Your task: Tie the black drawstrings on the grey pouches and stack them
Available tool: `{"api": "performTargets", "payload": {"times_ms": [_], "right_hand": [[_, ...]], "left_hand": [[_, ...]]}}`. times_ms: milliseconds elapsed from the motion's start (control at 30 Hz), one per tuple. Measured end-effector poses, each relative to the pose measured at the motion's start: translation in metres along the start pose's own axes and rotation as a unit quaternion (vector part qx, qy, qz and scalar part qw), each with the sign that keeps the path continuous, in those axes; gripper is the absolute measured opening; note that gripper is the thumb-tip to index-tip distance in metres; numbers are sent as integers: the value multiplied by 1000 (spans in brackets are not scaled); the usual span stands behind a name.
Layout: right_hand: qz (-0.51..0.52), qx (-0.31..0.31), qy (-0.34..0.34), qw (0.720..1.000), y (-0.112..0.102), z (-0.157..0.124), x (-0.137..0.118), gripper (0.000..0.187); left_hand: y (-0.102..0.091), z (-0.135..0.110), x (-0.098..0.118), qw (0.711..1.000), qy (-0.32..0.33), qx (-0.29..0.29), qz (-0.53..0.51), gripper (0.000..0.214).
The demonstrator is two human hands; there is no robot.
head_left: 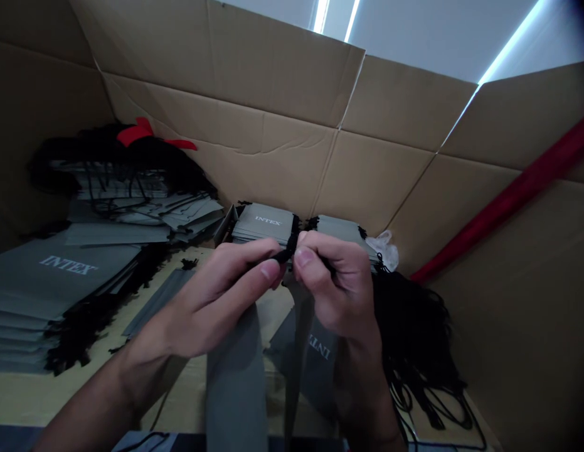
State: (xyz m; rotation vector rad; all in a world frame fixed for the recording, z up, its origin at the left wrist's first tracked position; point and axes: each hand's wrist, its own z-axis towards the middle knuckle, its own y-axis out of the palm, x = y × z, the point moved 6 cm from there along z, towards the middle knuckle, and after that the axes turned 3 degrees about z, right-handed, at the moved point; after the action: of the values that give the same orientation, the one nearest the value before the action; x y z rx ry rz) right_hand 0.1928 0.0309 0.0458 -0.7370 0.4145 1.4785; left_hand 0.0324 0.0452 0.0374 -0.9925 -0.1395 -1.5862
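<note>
Both of my hands meet in the middle of the head view over a black cord (290,247). My left hand (219,292) is closed, its thumb pressing the cord against the fingers. Right beside it, my right hand (336,282) pinches the same cord between thumb and curled fingers; the exact grip is partly hidden. Grey fabric (236,376) hangs below the hands, seemingly the body of a drawstring bag. Behind the right wrist shows another grey piece (317,355) with upside-down INTEX print.
Grey INTEX bags (68,267) with black cord ends lie stacked at left. Behind them rises a heap of black cords (103,147) with a red strip. Two smaller stacks (268,221) stand ahead. Loose black cords (414,333) lie right. Cardboard walls (273,138) enclose the table; a red bar (503,198) slants right.
</note>
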Motion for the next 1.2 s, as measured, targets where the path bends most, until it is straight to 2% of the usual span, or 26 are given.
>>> {"api": "performTargets", "payload": {"times_ms": [67,167,233,267,433,567,633,733,867,1033,1200], "right_hand": [[4,-3,15,1000,-5,0,1,44],[34,-11,57,998,-9,2,5,25],[56,-24,71,996,-8,2,8,38],[66,-32,68,995,-6,3,9,43],[113,-41,36,992,-2,3,11,26],[75,-31,22,996,-6,4,10,21],[46,-14,15,999,-10,4,9,23],[55,-3,27,998,-12,5,11,30],[94,-14,59,994,-9,7,18,37],[149,-30,54,987,-6,10,20,38],[91,-4,80,993,-15,10,19,44]], "left_hand": [[0,-1,-1,1000,-11,-7,6,26],[0,-1,1,1000,-9,-9,7,27],[1,1,4,1000,3,-15,7,29],[2,2,5,1000,9,-20,9,29],[4,8,8,997,-2,-54,48,30],[7,8,12,993,27,-59,97,34],[10,6,16,989,68,-45,125,32],[14,3,20,977,132,-22,166,27],[19,-2,21,965,166,-17,202,24],[23,-4,23,967,171,-25,188,28],[20,3,19,977,123,-27,173,28]]}}
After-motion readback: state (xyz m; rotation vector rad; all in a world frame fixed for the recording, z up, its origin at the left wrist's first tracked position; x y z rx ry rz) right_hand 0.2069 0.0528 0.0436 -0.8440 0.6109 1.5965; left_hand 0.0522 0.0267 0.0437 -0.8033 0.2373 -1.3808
